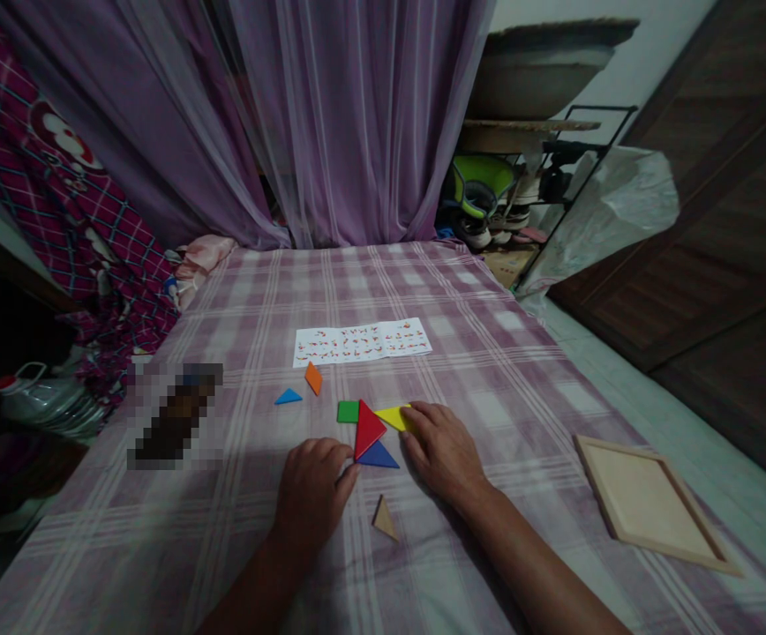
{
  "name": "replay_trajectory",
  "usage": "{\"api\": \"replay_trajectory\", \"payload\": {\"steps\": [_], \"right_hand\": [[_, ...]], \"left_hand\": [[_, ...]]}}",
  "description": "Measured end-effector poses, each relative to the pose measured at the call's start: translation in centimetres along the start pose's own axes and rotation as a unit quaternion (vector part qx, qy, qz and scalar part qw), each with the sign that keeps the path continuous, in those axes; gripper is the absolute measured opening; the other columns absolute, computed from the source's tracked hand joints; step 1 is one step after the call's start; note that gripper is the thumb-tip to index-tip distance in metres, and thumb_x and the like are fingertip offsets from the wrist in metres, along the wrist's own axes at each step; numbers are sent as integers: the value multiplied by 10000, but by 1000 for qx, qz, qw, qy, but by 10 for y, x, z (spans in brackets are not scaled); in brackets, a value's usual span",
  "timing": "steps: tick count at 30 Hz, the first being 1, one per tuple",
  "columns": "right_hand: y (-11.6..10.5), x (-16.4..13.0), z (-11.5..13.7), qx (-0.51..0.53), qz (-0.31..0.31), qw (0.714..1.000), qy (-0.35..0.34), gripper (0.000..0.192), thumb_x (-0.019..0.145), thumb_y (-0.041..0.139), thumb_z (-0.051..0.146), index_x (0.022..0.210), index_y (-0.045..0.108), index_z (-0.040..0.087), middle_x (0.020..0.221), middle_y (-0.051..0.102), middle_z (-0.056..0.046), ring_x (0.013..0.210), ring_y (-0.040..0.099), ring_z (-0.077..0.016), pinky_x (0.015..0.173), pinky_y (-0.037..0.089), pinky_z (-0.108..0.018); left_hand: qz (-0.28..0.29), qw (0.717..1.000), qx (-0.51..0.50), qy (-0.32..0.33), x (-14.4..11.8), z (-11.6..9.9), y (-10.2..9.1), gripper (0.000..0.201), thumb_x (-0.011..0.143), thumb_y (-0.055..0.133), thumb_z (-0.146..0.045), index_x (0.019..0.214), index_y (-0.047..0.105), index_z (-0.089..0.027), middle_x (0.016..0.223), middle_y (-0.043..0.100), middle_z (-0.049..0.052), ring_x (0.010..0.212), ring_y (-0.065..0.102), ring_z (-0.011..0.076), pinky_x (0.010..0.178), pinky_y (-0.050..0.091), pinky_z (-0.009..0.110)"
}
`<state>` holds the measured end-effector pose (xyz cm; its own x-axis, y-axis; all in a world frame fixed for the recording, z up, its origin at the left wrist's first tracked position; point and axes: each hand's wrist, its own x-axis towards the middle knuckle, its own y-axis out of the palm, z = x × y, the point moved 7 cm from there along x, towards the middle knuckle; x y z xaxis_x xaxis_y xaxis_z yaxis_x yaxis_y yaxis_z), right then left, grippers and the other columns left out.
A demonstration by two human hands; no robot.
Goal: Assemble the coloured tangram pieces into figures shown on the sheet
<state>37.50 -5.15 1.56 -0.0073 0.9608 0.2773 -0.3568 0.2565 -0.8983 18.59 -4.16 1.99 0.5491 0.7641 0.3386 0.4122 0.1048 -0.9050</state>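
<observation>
Our left hand (313, 485) lies palm down with its fingers loosely curled and its thumb held a little apart; its fingertips reach the lower corner of the red triangle (370, 429), where the dark blue triangle (379, 454) also meets it. We cannot tell whether that hand grips either piece or only rests against them. Our right hand (442, 445) is half open, with its fingers bent and its thumb lower down; its fingertips cover the right end of the yellow piece (393, 417). We cannot tell whether they pinch it or just press it from above.

Between our 2 hands, 4 coloured pieces sit in a cluster. The red triangle is in the middle, the green square (348, 412) is at its left side, the dark blue triangle lies along its lower right edge, and the yellow piece points its narrow tip at the upper right edge; at this size we cannot say if that tip touches.

Past our left hand lie 2 more pieces, the light blue triangle (289, 397) and the orange parallelogram (313, 378), near each other. Closer to us, between our forearms, is 1 wood-coloured triangle (384, 520). Beyond the pieces lies a printed sheet (363, 343), and well to our right lies a wooden tray (654, 498), all on the checked cloth (489, 362).
</observation>
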Motion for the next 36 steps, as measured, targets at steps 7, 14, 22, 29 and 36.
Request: {"api": "replay_trajectory", "payload": {"steps": [7,14,22,29,36], "right_hand": [[3,-8,1,16,-14,1000,3,310,897,538,251,1162,666,155,1149,663,-130,1047,583,-267,925,489,-401],[2,-9,4,34,-20,999,10,288,892,536,254,1127,677,164,1133,656,-129,1020,590,-256,896,493,-390],[10,8,9,54,31,998,-18,407,872,542,251,1266,628,194,1344,609,-114,1269,485,-292,1034,398,-485],[15,5,9,72,49,996,-16,417,863,539,229,1268,634,203,1330,626,-108,1248,516,-282,1025,400,-478],[15,4,10,69,30,997,-28,422,857,568,233,1274,629,217,1319,635,-108,1237,534,-291,1015,417,-495]], "left_hand": [[9,1000,5,3,-1,2,4,89,883,635,-227,971,632,-233,936,659,17,891,576,211,803,403,363],[5,1000,0,3,-2,4,4,84,882,637,-220,965,627,-231,939,662,22,898,575,223,805,405,368],[-41,999,-15,6,-5,3,5,81,870,622,-178,933,612,-229,899,656,16,861,585,220,787,408,370],[-10,1000,-28,5,-7,11,13,106,880,621,-203,974,625,-252,933,662,10,877,598,206,797,427,354],[-3,999,-34,-17,-3,7,9,110,841,646,-176,924,643,-247,907,677,11,847,608,213,769,434,360]]}}
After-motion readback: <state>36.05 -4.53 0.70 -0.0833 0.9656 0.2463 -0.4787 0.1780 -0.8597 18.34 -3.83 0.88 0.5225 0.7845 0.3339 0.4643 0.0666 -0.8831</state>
